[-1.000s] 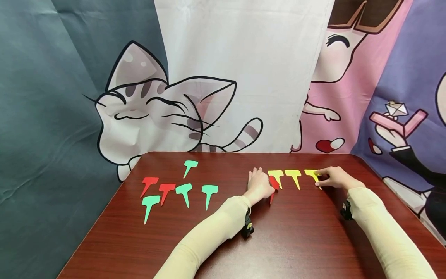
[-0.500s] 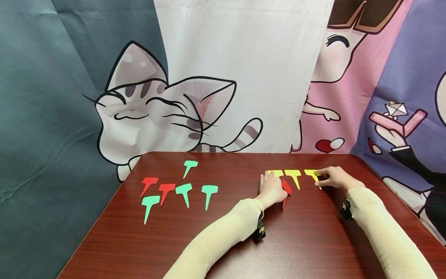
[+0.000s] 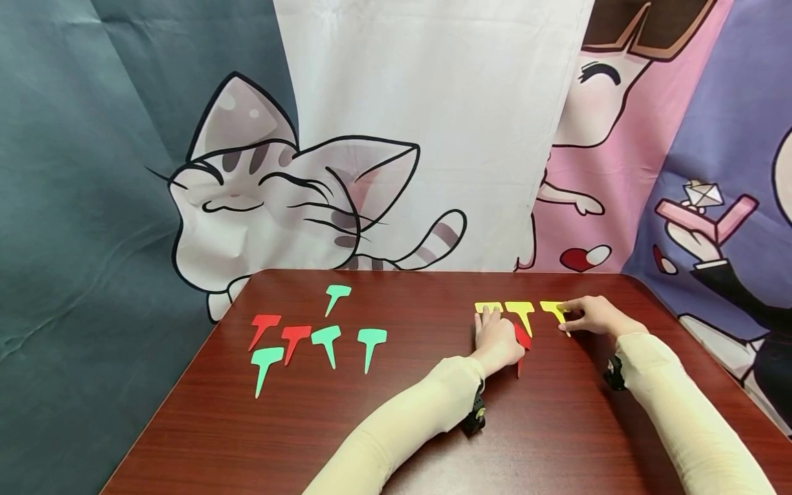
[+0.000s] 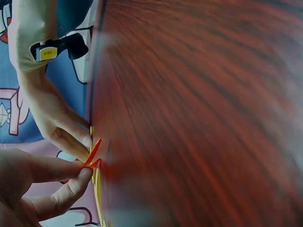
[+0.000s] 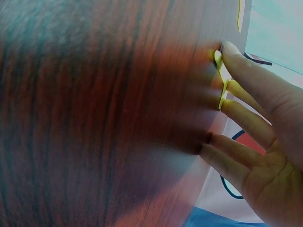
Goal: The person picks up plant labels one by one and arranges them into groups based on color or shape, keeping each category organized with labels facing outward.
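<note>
My left hand (image 3: 498,342) pinches a red T-shaped plant label (image 3: 523,335) between thumb and fingertip, its spike pointing toward me. Low over the table, its outstretched fingers overlap the stem of the leftmost yellow plant label (image 3: 489,306) in the head view. A second yellow plant label (image 3: 520,307) lies just beyond the red one. To the right, my right hand (image 3: 599,315) has its thumb and fingertips on the third yellow plant label (image 3: 550,306). In the right wrist view, that yellow label (image 5: 223,90) sits edge-on between thumb and fingers.
On the left of the brown wooden table (image 3: 396,426) lie two red plant labels (image 3: 296,333) and several green plant labels (image 3: 372,337). Behind the table's far edge hangs a printed cloth backdrop (image 3: 433,103). Black wrist cameras sit on both sleeves.
My left hand has moved right and a little nearer to me with the red label, passing across the yellow row. My right hand has stayed at the rightmost yellow label.
</note>
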A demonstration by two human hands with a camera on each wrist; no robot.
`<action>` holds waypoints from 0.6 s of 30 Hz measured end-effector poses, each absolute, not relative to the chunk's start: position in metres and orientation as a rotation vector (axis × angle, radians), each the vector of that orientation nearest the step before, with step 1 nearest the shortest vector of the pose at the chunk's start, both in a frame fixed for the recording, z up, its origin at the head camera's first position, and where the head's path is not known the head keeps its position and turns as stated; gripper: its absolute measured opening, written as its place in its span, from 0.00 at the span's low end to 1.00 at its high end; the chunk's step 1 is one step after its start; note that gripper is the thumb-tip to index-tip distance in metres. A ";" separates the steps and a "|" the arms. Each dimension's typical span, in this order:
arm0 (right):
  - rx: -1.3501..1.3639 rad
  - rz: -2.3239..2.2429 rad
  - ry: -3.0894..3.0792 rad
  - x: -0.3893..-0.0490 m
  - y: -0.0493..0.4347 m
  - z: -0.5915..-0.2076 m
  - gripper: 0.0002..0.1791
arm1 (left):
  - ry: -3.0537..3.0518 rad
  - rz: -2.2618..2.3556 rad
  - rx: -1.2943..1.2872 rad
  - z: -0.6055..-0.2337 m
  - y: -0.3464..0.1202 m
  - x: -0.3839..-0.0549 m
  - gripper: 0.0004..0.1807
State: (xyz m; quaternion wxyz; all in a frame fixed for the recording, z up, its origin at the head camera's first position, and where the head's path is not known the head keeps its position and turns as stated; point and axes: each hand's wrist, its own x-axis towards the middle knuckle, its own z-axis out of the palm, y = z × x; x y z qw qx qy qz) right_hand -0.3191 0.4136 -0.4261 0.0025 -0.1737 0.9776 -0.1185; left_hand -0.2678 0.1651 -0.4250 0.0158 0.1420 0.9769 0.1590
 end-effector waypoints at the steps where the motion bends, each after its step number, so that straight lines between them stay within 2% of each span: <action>1: -0.547 -0.371 3.066 -0.318 0.413 -0.426 0.32 | 3.040 0.497 0.438 -0.425 0.167 -0.267 0.08; 18: -0.484 -0.389 3.035 -0.319 0.414 -0.425 0.33 | 3.069 0.561 0.335 -0.433 0.199 -0.260 0.09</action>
